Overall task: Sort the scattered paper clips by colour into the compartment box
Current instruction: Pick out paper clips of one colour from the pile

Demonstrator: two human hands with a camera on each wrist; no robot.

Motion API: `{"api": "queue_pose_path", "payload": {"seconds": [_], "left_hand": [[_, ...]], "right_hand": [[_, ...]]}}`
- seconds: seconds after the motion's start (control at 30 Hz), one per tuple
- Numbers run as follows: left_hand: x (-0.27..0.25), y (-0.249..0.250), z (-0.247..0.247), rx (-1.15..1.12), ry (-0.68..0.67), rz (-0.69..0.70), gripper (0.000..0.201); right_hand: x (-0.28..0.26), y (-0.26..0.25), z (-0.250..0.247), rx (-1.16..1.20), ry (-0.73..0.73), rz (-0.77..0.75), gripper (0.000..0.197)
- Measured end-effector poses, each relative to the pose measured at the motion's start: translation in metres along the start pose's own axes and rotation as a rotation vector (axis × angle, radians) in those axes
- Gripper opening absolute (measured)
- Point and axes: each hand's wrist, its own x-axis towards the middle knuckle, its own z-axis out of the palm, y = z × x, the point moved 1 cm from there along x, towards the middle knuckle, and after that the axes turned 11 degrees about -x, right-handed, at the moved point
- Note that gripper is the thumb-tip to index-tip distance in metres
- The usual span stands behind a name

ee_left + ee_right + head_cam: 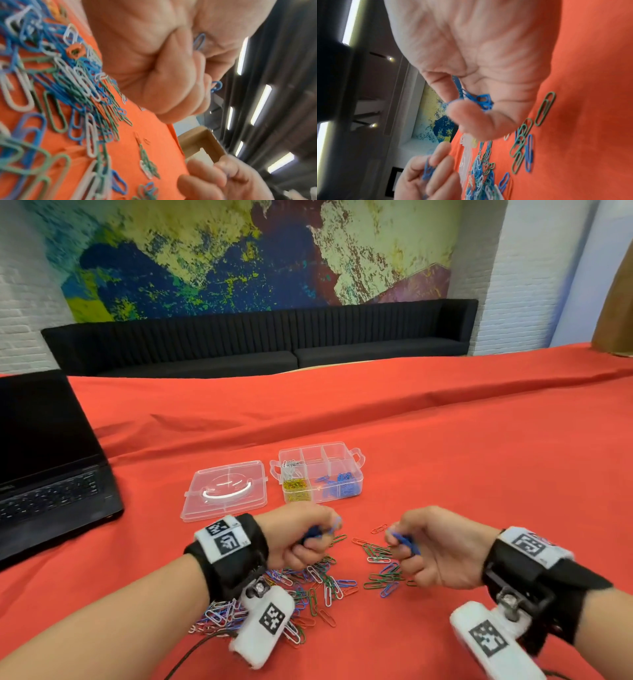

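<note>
Low centre of frame, left hand [297, 537] and right hand [423, 546] each clench small blue plastic-coated paper clips [406, 542], evidently batching one colour for the clear plastic compartment box [320, 472].

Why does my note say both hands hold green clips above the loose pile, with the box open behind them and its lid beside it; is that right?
One detail is wrong: the clips are blue, not green. The head view shows the left hand and right hand each gripping blue clips, and both wrist views confirm it. The box, lid and pile are as noted.
</note>
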Motion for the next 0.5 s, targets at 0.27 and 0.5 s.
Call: {"api": "queue_pose_path", "payload": {"seconds": [0.27, 0.5], "left_hand": [[0.006, 0.0, 0.017, 0.317, 0.19, 0.093, 0.034], [0.009, -0.01, 0.031, 1.266, 0.167, 0.076, 0.019]], "right_hand": [[-0.008, 0.01, 0.004, -0.794, 0.246, -0.119, 0.022], [-0.013, 0.013, 0.027, -1.586, 0.416, -0.236, 0.018]]}}
